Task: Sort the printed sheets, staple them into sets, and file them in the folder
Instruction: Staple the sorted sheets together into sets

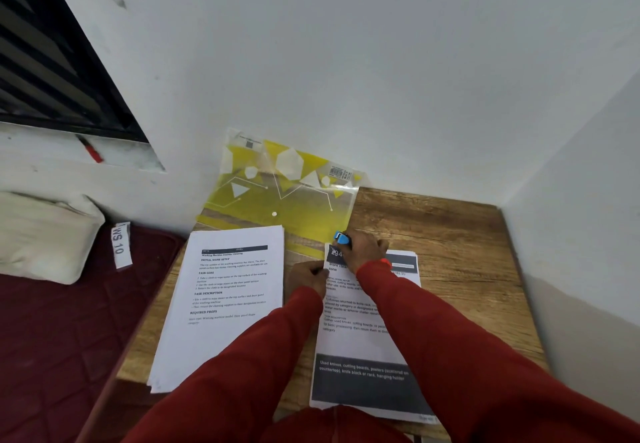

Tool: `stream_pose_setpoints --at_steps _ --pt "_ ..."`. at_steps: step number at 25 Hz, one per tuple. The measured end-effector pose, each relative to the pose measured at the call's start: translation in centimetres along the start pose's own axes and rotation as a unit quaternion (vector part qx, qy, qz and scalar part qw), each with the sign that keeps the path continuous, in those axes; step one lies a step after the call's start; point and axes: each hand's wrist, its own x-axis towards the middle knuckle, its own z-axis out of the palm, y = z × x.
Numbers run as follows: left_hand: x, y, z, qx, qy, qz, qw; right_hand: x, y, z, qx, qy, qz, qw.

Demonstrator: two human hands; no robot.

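Note:
Two piles of printed sheets lie on a small wooden table (450, 234). The left pile (221, 307) is white with black text. The right pile (360, 349) has dark header and footer bands. My right hand (367, 248) grips a small blue stapler (342, 237) at the top left corner of the right pile. My left hand (306, 278) holds the left edge of that pile just below the corner. A yellow translucent folder (277, 196) lies at the back of the table, leaning against the wall.
White walls close in behind and to the right of the table. A maroon mattress (69, 338) with a cream pillow (41, 234) lies to the left. A paper label reading WS 10 (119, 245) sits beside the pillow. A red pen (91, 151) rests on the window ledge.

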Motion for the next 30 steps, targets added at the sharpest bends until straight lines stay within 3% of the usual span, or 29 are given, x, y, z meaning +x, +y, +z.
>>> stream_pose_setpoints --at_steps 6,10,14,16,19,30 --pt "0.0 0.3 -0.3 0.011 0.011 0.005 1.000 -0.3 -0.5 -0.3 0.079 -0.078 -0.007 0.994" --pt "-0.3 0.4 -0.3 0.025 0.027 0.016 0.999 -0.5 0.9 -1.2 0.160 0.022 0.066 0.985" --pt "-0.7 0.6 -0.7 0.030 0.039 0.049 0.998 -2.4 4.2 -3.2 0.056 0.087 0.155 0.983" --pt "-0.8 0.6 -0.7 0.038 0.040 0.073 0.996 -4.0 6.0 -3.4 0.038 0.103 0.196 0.974" --pt "-1.0 0.6 -0.4 0.060 0.025 0.086 0.994 -4.9 7.4 -2.6 0.103 0.073 0.254 0.959" --pt "-1.1 0.6 -0.6 0.029 0.027 0.051 0.998 -5.4 7.7 -3.6 0.083 0.048 0.234 0.967"
